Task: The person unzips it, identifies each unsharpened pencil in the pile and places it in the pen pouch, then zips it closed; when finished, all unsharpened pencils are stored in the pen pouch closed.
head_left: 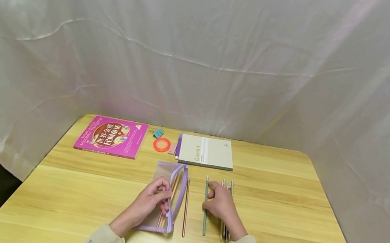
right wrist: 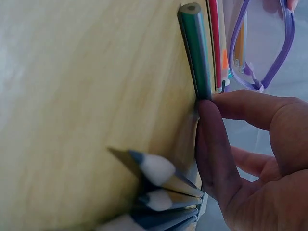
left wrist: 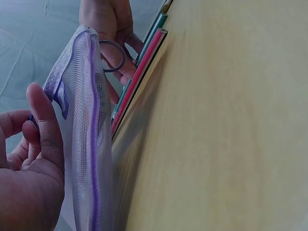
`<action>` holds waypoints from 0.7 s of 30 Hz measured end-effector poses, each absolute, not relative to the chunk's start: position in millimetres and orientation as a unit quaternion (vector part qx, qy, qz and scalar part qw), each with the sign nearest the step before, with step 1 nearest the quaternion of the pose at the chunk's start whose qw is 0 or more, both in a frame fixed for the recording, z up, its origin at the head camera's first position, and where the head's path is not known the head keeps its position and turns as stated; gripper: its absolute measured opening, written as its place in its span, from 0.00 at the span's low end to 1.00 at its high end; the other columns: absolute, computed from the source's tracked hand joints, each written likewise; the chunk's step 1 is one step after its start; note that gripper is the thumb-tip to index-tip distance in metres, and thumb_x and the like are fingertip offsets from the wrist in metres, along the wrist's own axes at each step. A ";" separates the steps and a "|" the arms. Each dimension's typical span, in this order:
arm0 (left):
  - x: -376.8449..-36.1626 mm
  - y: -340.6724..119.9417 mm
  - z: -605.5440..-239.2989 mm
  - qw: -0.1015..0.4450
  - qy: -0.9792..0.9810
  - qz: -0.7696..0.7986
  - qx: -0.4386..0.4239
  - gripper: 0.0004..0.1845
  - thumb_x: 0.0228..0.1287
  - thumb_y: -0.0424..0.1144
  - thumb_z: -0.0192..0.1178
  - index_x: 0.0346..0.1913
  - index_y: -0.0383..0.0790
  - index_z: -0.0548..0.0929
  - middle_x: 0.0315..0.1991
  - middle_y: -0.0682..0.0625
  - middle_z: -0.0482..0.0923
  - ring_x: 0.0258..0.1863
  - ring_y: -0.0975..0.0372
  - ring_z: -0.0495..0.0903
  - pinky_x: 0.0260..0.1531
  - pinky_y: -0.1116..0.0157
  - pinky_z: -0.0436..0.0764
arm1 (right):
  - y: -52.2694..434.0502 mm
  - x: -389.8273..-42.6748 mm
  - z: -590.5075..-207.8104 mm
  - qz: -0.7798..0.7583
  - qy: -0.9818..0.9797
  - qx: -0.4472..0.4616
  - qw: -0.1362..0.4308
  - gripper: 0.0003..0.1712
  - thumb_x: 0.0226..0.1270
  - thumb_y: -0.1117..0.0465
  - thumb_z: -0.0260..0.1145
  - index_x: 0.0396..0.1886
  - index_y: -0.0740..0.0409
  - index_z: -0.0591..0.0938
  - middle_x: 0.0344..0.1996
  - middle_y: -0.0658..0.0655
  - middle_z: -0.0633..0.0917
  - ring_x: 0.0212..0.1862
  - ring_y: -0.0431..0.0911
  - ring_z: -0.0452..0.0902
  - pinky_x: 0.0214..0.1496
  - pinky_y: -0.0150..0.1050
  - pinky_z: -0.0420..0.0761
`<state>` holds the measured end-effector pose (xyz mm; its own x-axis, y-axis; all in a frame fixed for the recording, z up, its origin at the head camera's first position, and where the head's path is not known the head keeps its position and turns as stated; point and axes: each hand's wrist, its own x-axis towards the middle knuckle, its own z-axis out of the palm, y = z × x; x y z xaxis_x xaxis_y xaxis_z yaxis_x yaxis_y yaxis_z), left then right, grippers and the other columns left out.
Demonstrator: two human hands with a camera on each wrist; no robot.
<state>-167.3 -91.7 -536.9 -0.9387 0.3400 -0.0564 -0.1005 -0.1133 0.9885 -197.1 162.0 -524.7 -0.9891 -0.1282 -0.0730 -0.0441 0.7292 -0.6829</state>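
The purple mesh pencil case point(head_left: 166, 196) lies near the middle of the table point(head_left: 279, 221), unzipped, with a few pencils already inside, though the mesh blurs how many. The left hand point(head_left: 156, 196) pinches the case's upper edge between thumb and fingers, holding the mouth open. Just beside the case a reddish pencil point(head_left: 186, 206) lies loose on the wood. Further right, the right hand point(head_left: 219, 203) rests on a green pencil point(head_left: 205, 209), its fingertips point(right wrist: 209, 144) pressing the shaft without a full curl round it. Under and beyond that hand sits a cluster of grey pencils point(head_left: 228, 206). So the filling looks partly done: some pencils are in, and most are out. At the far edge lie a pink book point(head_left: 112, 136), a notebook point(head_left: 207, 151) and a roll of tape point(head_left: 162, 145).
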 end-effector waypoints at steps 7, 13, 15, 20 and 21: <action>-167.3 -91.8 -537.0 0.148 0.649 0.741 0.092 0.04 0.77 0.31 0.54 0.43 0.35 0.71 0.26 0.49 0.75 0.21 0.64 0.79 0.22 0.69 0.84 | 160.8 -195.0 -522.7 -0.412 0.908 -0.023 0.079 0.42 0.48 0.75 0.74 0.68 0.71 0.74 0.28 0.54 0.82 0.21 0.42 0.77 0.24 0.35 0.81; -167.2 -92.4 -537.6 0.146 0.653 0.738 0.090 0.02 0.78 0.31 0.52 0.44 0.35 0.71 0.26 0.49 0.75 0.21 0.64 0.79 0.23 0.69 0.84 | 154.9 -195.6 -519.2 -0.490 0.867 0.003 0.095 0.38 0.52 0.76 0.72 0.67 0.69 0.75 0.30 0.57 0.82 0.20 0.43 0.79 0.22 0.39 0.87; -167.0 -92.4 -537.5 0.147 0.652 0.738 0.090 0.04 0.78 0.31 0.53 0.45 0.32 0.70 0.26 0.49 0.75 0.21 0.64 0.79 0.23 0.69 0.84 | 152.3 -195.4 -516.4 -0.513 0.853 0.016 0.096 0.38 0.52 0.77 0.71 0.67 0.67 0.75 0.32 0.57 0.81 0.21 0.44 0.79 0.23 0.40 0.88; -166.9 -92.0 -537.2 0.146 0.651 0.739 0.092 0.04 0.77 0.31 0.54 0.45 0.32 0.70 0.26 0.49 0.76 0.21 0.63 0.79 0.23 0.69 0.84 | 145.7 -192.5 -508.2 -0.581 0.807 0.034 0.105 0.39 0.52 0.79 0.67 0.68 0.67 0.74 0.36 0.60 0.80 0.24 0.46 0.81 0.29 0.46 0.91; -166.9 -92.0 -537.2 0.145 0.652 0.739 0.091 0.03 0.77 0.31 0.53 0.44 0.34 0.71 0.26 0.49 0.76 0.21 0.63 0.79 0.23 0.69 0.84 | 144.5 -191.8 -506.6 -0.592 0.798 0.034 0.107 0.39 0.52 0.80 0.66 0.68 0.67 0.74 0.37 0.61 0.80 0.25 0.46 0.81 0.31 0.47 0.91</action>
